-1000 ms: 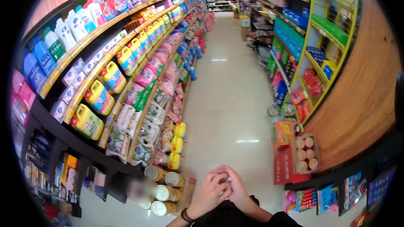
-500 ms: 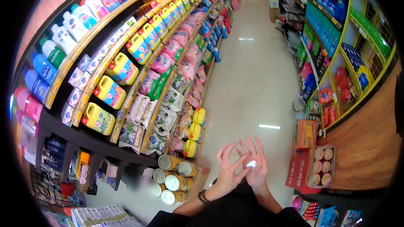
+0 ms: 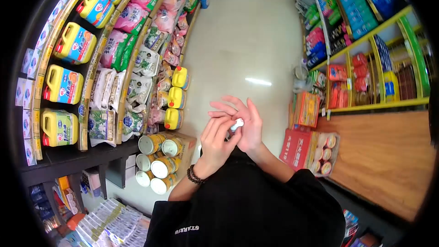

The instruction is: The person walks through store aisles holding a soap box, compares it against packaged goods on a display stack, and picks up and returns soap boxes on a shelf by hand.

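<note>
A small white object (image 3: 237,124), too small to name, is at the fingertips of my left hand (image 3: 216,142), against the palm of my right hand (image 3: 249,126). My left hand is closed in a pinch around it, and a dark beaded bracelet (image 3: 195,174) circles that wrist. The right palm faces up with its fingers stretched out and apart. Both hands are close together in front of my black shirt (image 3: 256,206), above the aisle floor.
Shelves on the left carry yellow jugs (image 3: 64,84) and bagged goods (image 3: 146,61). Large cans (image 3: 163,168) stand on the floor at left. On the right are a red box (image 3: 295,148), a pack of cups (image 3: 325,154) and a wooden counter (image 3: 384,160).
The view has tilted down and shifted. My left fingers, spread near the white object before, have closed in on it. The right hand stays stretched out beneath.
</note>
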### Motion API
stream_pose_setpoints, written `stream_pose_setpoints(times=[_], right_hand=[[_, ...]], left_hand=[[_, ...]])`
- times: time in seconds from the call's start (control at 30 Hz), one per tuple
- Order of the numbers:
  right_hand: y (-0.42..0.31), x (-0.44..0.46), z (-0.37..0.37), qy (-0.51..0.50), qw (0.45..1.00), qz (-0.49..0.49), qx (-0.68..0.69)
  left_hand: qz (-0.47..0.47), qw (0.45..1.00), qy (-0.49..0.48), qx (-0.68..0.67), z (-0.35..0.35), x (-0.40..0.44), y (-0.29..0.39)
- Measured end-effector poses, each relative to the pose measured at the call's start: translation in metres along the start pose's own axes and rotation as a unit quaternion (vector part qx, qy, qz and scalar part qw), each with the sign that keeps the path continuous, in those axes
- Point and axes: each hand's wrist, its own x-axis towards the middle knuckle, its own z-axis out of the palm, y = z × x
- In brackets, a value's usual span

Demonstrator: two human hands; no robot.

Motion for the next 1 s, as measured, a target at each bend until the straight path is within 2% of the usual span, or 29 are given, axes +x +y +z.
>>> stream_pose_setpoints(times=[0.07,0.2,0.37,0.47,0.53,0.63,0.67,0.73,0.8,0.87,1.0], right_hand=[[0.002,0.027,0.000,-0.021,0.999,0.027,-0.018],[-0.004,0.081,0.014,0.010,0.998,0.048,-0.030],[-0.004,0.122,0.009,0.022,0.998,0.062,0.006],[-0.010,0.146,-0.001,0.078,0.991,0.079,-0.081],[-0.014,0.163,-0.005,0.104,0.976,0.058,-0.180],[-0.023,0.189,-0.009,0.144,0.968,0.046,-0.202],[-0.023,0.199,-0.022,0.116,0.971,0.023,-0.207],[-0.034,0.222,-0.025,0.126,0.976,0.003,-0.176],[-0.054,0.253,-0.032,0.093,0.974,-0.021,-0.206],[-0.077,0.282,-0.046,0.074,0.991,0.012,-0.115],[-0.125,0.344,-0.081,0.029,0.998,0.045,-0.014]], left_hand=[[-0.013,1.000,0.010,0.011,-0.006,0.015,-0.012],[-0.030,0.999,0.017,0.019,-0.008,0.049,-0.048],[0.025,0.996,-0.005,0.090,-0.012,0.084,-0.070],[0.036,0.996,-0.049,0.070,-0.014,0.108,-0.080],[0.050,0.994,-0.067,0.072,-0.012,0.121,-0.091],[0.038,0.991,-0.092,0.095,-0.009,0.140,-0.107],[0.026,0.992,-0.081,0.095,-0.009,0.149,-0.110],[0.014,0.994,-0.014,0.106,-0.009,0.175,-0.109],[-0.024,0.997,0.000,0.077,-0.005,0.198,-0.122],[-0.064,0.996,0.011,0.063,0.004,0.221,-0.139],[-0.041,0.995,0.024,0.088,0.022,0.270,-0.167]])
